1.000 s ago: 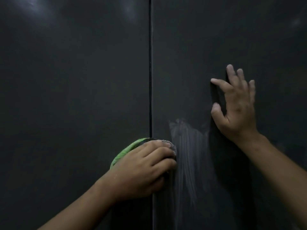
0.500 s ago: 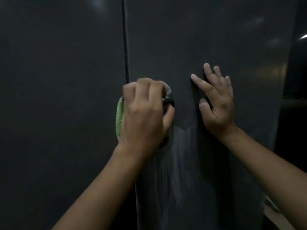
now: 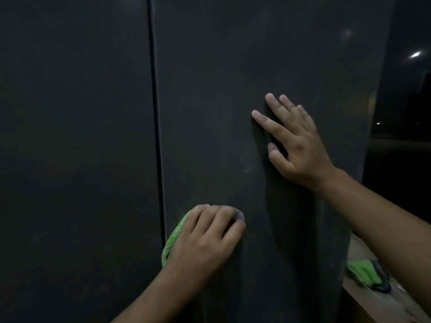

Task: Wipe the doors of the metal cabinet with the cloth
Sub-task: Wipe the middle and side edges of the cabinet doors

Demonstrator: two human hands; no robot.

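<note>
Two dark metal cabinet doors fill the view, the left door (image 3: 74, 159) and the right door (image 3: 210, 94), split by a thin vertical gap (image 3: 155, 127). My left hand (image 3: 205, 236) grips a bunched green cloth (image 3: 173, 238) with curled fingers and presses it against the lower part of the right door, just right of the gap. Most of the cloth is hidden under the hand. My right hand (image 3: 296, 141) lies flat on the right door higher up, fingers straight and spread.
The cabinet's right edge (image 3: 363, 159) runs down the right side, with dark space beyond. Low at the right, a light wooden ledge (image 3: 359, 297) carries a second green cloth (image 3: 365, 271) with a dark item beside it.
My left hand swept the cloth up the right door, then back down to its lower part. The pale streaks on the door are gone. My right hand stayed flat on the door.
</note>
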